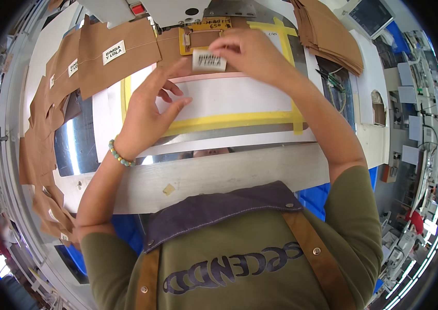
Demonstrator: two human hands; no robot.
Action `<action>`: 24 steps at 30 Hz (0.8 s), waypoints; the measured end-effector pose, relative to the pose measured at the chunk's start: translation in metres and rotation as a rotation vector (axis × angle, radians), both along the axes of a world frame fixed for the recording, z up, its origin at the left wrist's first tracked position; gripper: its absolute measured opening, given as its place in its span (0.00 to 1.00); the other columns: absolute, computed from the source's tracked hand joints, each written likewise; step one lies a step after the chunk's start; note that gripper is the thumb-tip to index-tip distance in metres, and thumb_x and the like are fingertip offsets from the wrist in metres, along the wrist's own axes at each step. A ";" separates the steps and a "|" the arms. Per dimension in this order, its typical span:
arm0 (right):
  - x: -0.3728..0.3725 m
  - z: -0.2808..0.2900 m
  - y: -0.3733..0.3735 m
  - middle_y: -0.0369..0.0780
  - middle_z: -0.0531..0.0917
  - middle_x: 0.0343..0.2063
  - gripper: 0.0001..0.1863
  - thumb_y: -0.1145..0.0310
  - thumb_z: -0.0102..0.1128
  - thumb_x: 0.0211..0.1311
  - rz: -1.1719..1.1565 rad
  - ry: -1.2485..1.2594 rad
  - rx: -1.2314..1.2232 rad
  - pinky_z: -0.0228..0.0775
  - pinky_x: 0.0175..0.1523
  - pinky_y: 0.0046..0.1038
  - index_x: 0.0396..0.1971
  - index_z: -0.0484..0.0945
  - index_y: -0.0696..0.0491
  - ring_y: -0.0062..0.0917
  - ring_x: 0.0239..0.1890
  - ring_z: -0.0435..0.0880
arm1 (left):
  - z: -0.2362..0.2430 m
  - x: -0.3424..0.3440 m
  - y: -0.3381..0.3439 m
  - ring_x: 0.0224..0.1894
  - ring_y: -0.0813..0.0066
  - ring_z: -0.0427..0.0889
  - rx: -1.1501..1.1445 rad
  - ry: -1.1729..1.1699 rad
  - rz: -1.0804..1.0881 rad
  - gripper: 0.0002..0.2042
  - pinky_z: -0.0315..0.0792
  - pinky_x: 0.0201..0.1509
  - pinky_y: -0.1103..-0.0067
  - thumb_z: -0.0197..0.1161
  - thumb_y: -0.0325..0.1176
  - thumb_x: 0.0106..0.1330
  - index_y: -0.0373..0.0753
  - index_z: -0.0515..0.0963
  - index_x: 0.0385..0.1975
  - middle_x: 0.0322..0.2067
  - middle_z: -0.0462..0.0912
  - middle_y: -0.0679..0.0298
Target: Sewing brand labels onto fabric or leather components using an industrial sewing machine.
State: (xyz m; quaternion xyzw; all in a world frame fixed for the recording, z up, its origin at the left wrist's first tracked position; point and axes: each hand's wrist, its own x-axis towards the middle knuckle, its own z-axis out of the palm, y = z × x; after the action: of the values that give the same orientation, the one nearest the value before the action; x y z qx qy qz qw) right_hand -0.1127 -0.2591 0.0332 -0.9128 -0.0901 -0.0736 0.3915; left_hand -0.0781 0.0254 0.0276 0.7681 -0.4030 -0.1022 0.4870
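Note:
Between the fingertips of my right hand (255,54) is a small white label (208,61) with black print, slightly blurred. It hovers over or rests at the near edge of a yellow frame (183,45); I cannot tell which. Below that frame lies brown fabric (168,45). My left hand (149,111) is to the label's left, its index finger stretched toward it and the thumb held apart. The other left fingers are loosely bent, with nothing in the grasp. A white board (219,98) edged with yellow tape spreads beneath both hands.
A sewing machine head (175,11) stands just beyond the frame. Brown panels bearing white labels (139,44) trail down the left side. Stacked brown pieces (327,39) lie at the far right, close to thread snips (332,80) and a screen (367,16).

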 end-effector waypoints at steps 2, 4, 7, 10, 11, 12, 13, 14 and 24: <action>0.029 -0.004 -0.016 0.42 0.92 0.38 0.10 0.68 0.68 0.71 -0.070 -0.043 -0.061 0.80 0.44 0.31 0.47 0.91 0.54 0.30 0.36 0.89 | 0.004 0.013 -0.002 0.45 0.74 0.87 -0.015 -0.023 0.013 0.28 0.80 0.48 0.77 0.73 0.21 0.66 0.39 0.79 0.68 0.57 0.86 0.59; 0.049 -0.009 -0.026 0.44 0.93 0.37 0.11 0.68 0.68 0.69 -0.115 -0.118 -0.104 0.81 0.44 0.34 0.45 0.92 0.53 0.33 0.36 0.91 | 0.008 0.025 -0.003 0.46 0.72 0.87 0.079 -0.116 -0.019 0.25 0.80 0.50 0.76 0.73 0.22 0.67 0.38 0.83 0.65 0.56 0.87 0.58; 0.066 -0.015 -0.029 0.44 0.93 0.36 0.10 0.67 0.69 0.67 -0.107 -0.110 -0.081 0.82 0.45 0.34 0.44 0.92 0.54 0.34 0.35 0.92 | 0.010 0.033 -0.007 0.49 0.65 0.87 0.109 -0.238 -0.003 0.21 0.81 0.53 0.72 0.73 0.23 0.67 0.37 0.85 0.61 0.56 0.87 0.56; 0.072 -0.017 -0.025 0.44 0.94 0.36 0.10 0.67 0.69 0.67 -0.054 -0.047 -0.041 0.83 0.46 0.33 0.43 0.92 0.54 0.34 0.36 0.92 | 0.008 0.040 -0.014 0.56 0.56 0.85 0.114 -0.428 -0.019 0.22 0.79 0.62 0.67 0.73 0.26 0.67 0.37 0.84 0.62 0.59 0.87 0.54; 0.073 -0.017 -0.023 0.43 0.94 0.37 0.10 0.68 0.69 0.70 -0.051 0.010 -0.070 0.82 0.48 0.30 0.44 0.91 0.55 0.29 0.38 0.92 | 0.007 0.044 -0.017 0.56 0.56 0.85 0.128 -0.427 -0.024 0.22 0.79 0.62 0.67 0.73 0.26 0.67 0.37 0.84 0.62 0.59 0.87 0.54; 0.073 -0.017 -0.023 0.41 0.95 0.38 0.09 0.69 0.69 0.73 -0.026 0.038 -0.083 0.82 0.50 0.27 0.46 0.91 0.56 0.24 0.40 0.92 | 0.005 0.047 -0.019 0.61 0.53 0.82 0.125 -0.469 -0.041 0.22 0.77 0.66 0.65 0.73 0.26 0.68 0.37 0.83 0.62 0.61 0.86 0.55; 0.073 -0.017 -0.023 0.41 0.95 0.38 0.09 0.69 0.69 0.73 -0.048 0.066 -0.099 0.82 0.50 0.27 0.46 0.91 0.56 0.24 0.40 0.92 | 0.003 0.050 -0.022 0.65 0.51 0.80 0.108 -0.510 -0.050 0.22 0.75 0.71 0.62 0.73 0.27 0.68 0.37 0.83 0.62 0.62 0.86 0.55; 0.074 -0.016 -0.023 0.40 0.94 0.38 0.09 0.70 0.69 0.72 -0.037 0.066 -0.074 0.82 0.50 0.27 0.46 0.91 0.56 0.25 0.40 0.91 | 0.000 0.054 -0.025 0.65 0.51 0.80 0.122 -0.511 -0.057 0.22 0.75 0.71 0.62 0.73 0.27 0.68 0.37 0.83 0.62 0.62 0.86 0.55; 0.068 -0.017 -0.025 0.39 0.86 0.40 0.09 0.72 0.69 0.69 0.056 -0.097 -0.161 0.78 0.50 0.32 0.45 0.92 0.55 0.33 0.41 0.87 | -0.024 0.073 -0.046 0.73 0.52 0.73 0.179 -0.649 -0.097 0.23 0.69 0.78 0.61 0.73 0.33 0.69 0.37 0.82 0.64 0.65 0.83 0.58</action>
State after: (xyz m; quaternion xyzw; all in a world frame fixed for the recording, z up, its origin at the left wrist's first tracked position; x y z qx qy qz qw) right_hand -0.0448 -0.2837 0.0162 -0.9338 -0.1401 -0.0995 0.3140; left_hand -0.0054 -0.0209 0.0038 0.7800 -0.5627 0.0897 0.2586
